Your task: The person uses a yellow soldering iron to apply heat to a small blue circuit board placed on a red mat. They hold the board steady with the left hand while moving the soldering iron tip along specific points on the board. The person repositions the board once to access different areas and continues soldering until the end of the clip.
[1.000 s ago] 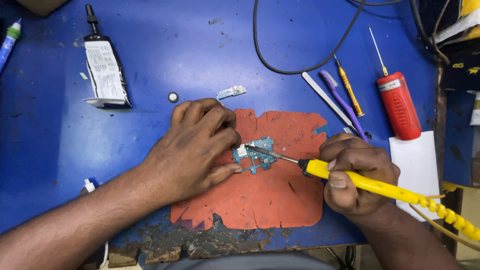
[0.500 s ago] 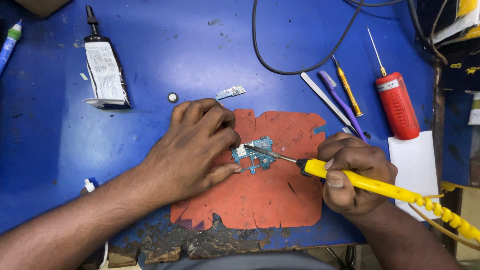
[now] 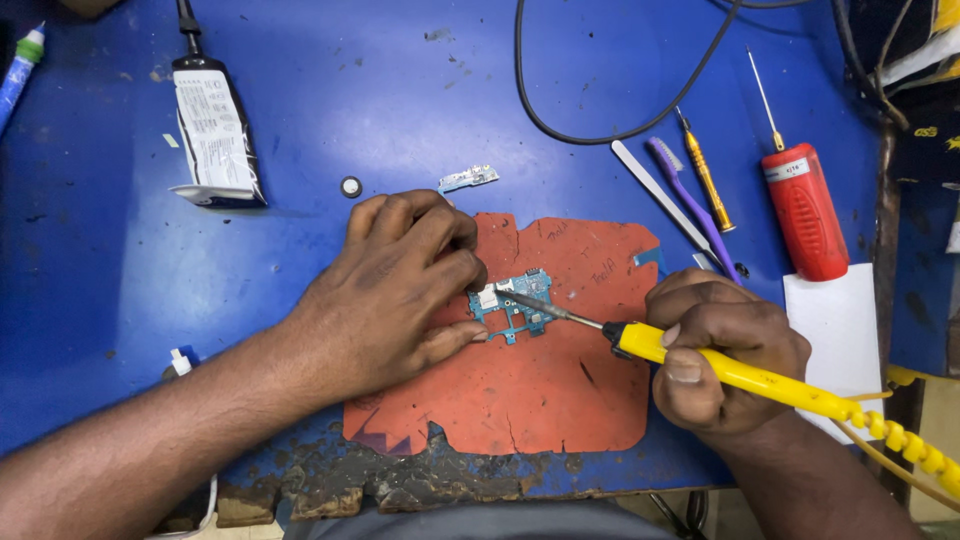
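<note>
While our left hand (image 3: 395, 290) stayed pinning the small teal circuit board (image 3: 518, 300), our right hand (image 3: 720, 350), gripping the yellow-handled soldering iron (image 3: 700, 365), kept its tip on the board's left edge.

A scuffed blue worktable (image 3: 300, 330) fills the view, evenly lit from above. Its near edge at six o'clock is chipped and dark with grime. At three o'clock, a dim gap borders the tabletop.
</note>
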